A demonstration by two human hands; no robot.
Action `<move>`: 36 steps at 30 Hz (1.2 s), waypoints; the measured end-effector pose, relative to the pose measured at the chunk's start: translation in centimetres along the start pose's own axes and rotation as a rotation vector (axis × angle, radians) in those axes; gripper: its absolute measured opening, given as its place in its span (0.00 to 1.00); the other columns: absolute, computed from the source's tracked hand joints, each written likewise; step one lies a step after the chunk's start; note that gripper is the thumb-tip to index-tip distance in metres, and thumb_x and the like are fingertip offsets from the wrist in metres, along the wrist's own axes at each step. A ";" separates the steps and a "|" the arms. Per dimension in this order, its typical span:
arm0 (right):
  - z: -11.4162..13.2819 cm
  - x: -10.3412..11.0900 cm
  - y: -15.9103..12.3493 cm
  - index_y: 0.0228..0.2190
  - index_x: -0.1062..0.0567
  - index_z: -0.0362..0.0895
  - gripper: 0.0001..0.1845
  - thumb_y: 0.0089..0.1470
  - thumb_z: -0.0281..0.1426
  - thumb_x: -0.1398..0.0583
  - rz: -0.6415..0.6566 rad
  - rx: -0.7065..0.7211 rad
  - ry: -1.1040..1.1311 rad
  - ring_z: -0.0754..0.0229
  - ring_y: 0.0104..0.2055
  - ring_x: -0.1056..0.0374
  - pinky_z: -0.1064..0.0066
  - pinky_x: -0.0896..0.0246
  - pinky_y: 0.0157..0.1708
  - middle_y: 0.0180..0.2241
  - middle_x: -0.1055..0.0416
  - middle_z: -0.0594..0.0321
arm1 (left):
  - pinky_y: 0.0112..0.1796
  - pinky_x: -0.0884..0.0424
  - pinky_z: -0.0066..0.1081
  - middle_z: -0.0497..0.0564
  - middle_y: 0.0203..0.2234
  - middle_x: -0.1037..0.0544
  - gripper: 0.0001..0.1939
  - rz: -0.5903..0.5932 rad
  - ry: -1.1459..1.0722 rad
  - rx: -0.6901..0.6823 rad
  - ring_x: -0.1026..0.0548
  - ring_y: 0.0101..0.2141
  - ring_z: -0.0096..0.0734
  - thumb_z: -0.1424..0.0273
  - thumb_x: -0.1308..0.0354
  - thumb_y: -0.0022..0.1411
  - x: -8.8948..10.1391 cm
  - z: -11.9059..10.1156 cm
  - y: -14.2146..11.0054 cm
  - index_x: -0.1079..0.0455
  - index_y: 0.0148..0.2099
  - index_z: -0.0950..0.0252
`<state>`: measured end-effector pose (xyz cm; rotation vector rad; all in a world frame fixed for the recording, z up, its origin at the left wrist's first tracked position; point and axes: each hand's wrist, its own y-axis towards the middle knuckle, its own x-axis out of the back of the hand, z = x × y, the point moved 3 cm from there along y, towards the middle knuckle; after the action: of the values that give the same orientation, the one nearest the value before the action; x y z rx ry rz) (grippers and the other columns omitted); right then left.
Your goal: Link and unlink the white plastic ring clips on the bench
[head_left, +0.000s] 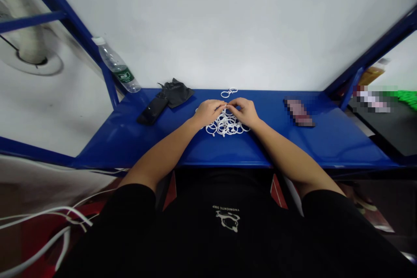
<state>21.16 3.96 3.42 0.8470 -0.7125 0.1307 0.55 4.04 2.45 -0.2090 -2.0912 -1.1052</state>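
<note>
My left hand [209,112] and my right hand [243,110] meet fingertip to fingertip above a pile of white plastic rings [224,127]. Both are closed in a pinch, and a bit of white ring shows between the fingertips; its exact shape is mostly hidden by the fingers. Each ring in the pile is thin and round, with a small knob or clip on its edge. Beyond my hands, near the wall, a pair of joined white rings [229,92] lies apart from the pile.
The blue tabletop [224,154] also holds a black phone [153,110], a black pouch [177,93] and a blurred-out phone-shaped object [299,112]. A plastic bottle [117,67] leans at the back left. Blue metal posts [109,82] frame the table, with a white wall [215,26] behind.
</note>
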 end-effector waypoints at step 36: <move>-6.5 -1.5 0.7 0.73 0.30 0.45 0.35 0.74 0.47 0.45 0.445 -0.256 -0.464 0.29 0.76 0.39 0.34 0.41 0.72 0.80 0.45 0.46 | 0.44 0.23 0.35 0.52 0.45 0.16 0.07 0.087 0.011 0.109 0.21 0.36 0.31 0.69 0.37 0.76 0.4 -0.1 0.0 0.17 0.49 0.60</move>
<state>23.20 9.41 0.02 0.4621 -1.3214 0.2389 0.32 3.90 2.76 -0.2380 -2.1051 -0.9366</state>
